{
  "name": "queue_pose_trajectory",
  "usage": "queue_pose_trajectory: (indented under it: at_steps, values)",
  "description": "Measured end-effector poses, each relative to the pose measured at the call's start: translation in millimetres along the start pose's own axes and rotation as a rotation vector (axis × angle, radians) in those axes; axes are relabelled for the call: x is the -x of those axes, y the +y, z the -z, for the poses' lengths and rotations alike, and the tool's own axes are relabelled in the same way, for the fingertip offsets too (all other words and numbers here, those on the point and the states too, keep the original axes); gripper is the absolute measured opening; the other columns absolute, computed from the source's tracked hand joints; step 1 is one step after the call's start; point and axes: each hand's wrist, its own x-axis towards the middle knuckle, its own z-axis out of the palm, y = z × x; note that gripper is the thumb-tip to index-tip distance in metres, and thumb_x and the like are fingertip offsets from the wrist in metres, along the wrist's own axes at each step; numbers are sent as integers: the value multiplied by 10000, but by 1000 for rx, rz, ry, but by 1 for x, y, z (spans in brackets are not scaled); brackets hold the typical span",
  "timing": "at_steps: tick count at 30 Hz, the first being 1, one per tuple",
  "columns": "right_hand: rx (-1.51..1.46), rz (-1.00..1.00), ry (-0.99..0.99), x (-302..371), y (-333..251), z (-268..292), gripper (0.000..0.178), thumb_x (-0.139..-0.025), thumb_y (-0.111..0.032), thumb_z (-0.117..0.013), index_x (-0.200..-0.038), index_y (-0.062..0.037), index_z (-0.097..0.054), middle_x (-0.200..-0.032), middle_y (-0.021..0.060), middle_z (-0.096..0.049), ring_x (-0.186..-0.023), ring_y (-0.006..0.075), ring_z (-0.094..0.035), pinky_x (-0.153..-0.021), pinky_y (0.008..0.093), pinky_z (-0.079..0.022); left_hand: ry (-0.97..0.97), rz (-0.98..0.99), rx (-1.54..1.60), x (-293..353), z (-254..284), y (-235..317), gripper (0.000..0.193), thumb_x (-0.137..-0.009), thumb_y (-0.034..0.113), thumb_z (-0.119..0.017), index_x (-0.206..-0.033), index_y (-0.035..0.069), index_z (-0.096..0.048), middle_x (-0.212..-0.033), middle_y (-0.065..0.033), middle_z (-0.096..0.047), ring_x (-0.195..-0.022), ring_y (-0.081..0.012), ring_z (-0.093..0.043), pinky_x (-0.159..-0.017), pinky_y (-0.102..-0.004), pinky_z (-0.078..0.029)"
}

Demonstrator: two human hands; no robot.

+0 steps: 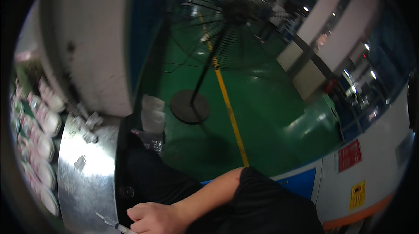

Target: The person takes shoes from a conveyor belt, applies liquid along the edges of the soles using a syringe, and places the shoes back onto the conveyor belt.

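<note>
My right hand (157, 219) is at the lower edge, with the bare forearm coming from a black sleeve on the right. Its fingers are curled closed round a slim, pen-like tool (112, 222) with a thin pointed tip. That tip points up and left, over a worn metal ledge (87, 190). Part of the tool is cut off by the lower edge, so its exact kind does not show. My left hand is out of the picture. Left of the ledge, several white and pink shoes (42, 142) stand in rows.
Crumpled clear scraps (91, 125) lie on the ledge beside a pale machine housing (94, 50). A pedestal fan (190, 105) stands on the green floor (257, 125) near a yellow line (229, 111). White packages (152, 114) sit by the ledge; a white machine (331, 181) is at right.
</note>
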Motion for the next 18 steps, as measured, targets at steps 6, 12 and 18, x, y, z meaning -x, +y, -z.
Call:
queue_pose_trajectory:
  at_steps: [6,12,18]
  values:
    - [-14,-106,-20,19,28,-32,392,-661,-501,-726,-863,-185,-614,-716,-7,-557,-637,236,-519,-610,366,-397,210,-166,-336,-32,-22,21,581,-825,337,-616,-1292,13,-499,-1311,-163,-528,-1154,-283,-531,-995,-468,-391]
    - [-77,-142,-61,18,43,-50,438,-638,-497,-747,-886,-160,-619,-790,4,-613,-741,245,-593,-678,377,-427,294,-295,-515,-90,-40,39,570,-843,343,-596,-1295,11,-492,-1305,-172,-527,-1146,-293,-537,-988,-472,-401]
    - [-137,-204,-25,15,58,-56,461,-632,-492,-756,-906,-146,-622,-834,22,-635,-783,265,-607,-707,397,-443,327,-363,-590,-126,-44,61,561,-860,350,-576,-1297,10,-485,-1300,-182,-527,-1138,-302,-543,-982,-476,-411]
